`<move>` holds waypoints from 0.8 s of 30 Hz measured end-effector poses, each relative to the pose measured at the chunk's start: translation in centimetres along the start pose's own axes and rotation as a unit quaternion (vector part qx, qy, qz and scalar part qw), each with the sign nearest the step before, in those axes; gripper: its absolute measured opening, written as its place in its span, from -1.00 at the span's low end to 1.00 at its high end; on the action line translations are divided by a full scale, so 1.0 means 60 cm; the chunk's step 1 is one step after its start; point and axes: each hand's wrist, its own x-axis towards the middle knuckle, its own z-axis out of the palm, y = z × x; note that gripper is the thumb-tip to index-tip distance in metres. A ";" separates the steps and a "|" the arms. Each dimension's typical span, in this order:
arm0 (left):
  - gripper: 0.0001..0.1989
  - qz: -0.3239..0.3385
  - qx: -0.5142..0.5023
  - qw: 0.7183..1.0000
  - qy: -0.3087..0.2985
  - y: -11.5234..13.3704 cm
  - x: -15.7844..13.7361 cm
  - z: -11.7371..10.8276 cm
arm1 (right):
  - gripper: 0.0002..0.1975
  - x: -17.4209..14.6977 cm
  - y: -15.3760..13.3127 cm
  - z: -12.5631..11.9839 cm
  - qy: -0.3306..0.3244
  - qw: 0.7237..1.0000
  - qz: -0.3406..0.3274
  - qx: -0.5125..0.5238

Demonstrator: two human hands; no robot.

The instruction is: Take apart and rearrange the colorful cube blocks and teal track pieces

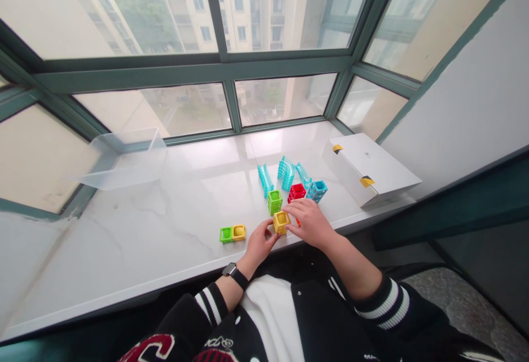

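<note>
Between my two hands is a yellow toy block [281,222], a hollow cube with a round opening. My left hand [261,243] grips it from the left, and my right hand [311,222] has its fingers on the right side. Just behind stands a green block [275,201]. A red block [296,192] and a blue block [317,190] stand behind my right hand, which partly hides an orange-red piece beside it. Left of my left hand, a green block [226,234] sits joined to a yellow block [239,232].
Clear turquoise track pieces [265,181] lie behind the blocks, one of them curved [286,173]. A transparent plastic bin [124,177] stands at the back left. A white box [372,166] lies at the right. Windows border the white marble sill [165,241].
</note>
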 end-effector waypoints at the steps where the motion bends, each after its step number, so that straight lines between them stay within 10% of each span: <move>1: -0.55 0.000 -0.004 1.000 0.000 0.000 0.000 0.000 | -0.62 0.003 0.000 0.003 -0.010 1.000 -0.004 -0.006; 24: -0.55 0.016 -0.001 1.000 -0.003 0.006 0.003 -0.005 | -0.67 0.004 0.007 0.021 -0.006 1.000 0.006 0.011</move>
